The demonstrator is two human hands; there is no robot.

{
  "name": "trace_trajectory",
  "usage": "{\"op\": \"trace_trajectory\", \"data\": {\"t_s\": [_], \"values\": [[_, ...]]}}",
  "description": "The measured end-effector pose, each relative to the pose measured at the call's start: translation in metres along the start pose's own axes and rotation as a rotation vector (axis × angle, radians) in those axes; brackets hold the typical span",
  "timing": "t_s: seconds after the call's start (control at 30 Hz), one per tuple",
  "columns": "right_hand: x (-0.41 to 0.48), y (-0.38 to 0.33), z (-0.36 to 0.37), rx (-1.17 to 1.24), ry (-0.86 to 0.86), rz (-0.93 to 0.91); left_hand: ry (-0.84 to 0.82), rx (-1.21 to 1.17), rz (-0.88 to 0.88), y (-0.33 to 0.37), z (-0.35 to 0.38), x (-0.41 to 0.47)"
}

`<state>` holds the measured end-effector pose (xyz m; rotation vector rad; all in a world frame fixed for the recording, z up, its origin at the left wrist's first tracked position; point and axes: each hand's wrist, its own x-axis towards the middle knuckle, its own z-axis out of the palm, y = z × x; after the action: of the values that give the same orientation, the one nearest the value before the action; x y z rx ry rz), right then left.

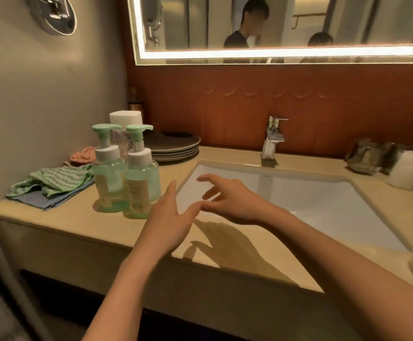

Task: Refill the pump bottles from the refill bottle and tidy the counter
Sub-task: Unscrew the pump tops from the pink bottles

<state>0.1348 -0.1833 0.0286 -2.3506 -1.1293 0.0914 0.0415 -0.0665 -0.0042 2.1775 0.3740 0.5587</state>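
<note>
The 2 pump bottles (139,190) are clear glossy plastic with matt mint pump heads (139,127). The bench (77,225) is smooth beige stone with a soft sheen, the sink (311,193) glossy white ceramic, the tap (273,137) polished metal, the cloths (50,183) matt woven fabric.

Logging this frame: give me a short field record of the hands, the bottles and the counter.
pump bottles: two, upright, on the counter left of the sink
left hand: open, holding nothing, above the counter beside the bottles
right hand: open, holding nothing, above the sink's near-left corner
plates: stacked behind the bottles
cloths: heaped at the counter's left end
</note>
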Motion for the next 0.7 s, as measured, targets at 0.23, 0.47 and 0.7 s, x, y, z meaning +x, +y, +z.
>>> {"op": "trace_trajectory", "data": {"t_s": [0.23,0.47,0.7], "values": [[-0.089,0.037,-0.051,-0.045,0.315,0.072,-0.198,-0.272,0.276,0.068,0.08,0.003],[-0.17,0.053,-0.078,-0.274,0.56,0.222,-0.53,-0.544,0.4,0.121,0.152,-0.019],[-0.238,0.08,-0.11,-0.308,0.954,0.401,-0.734,-0.576,0.442,0.157,0.232,-0.039]]}}
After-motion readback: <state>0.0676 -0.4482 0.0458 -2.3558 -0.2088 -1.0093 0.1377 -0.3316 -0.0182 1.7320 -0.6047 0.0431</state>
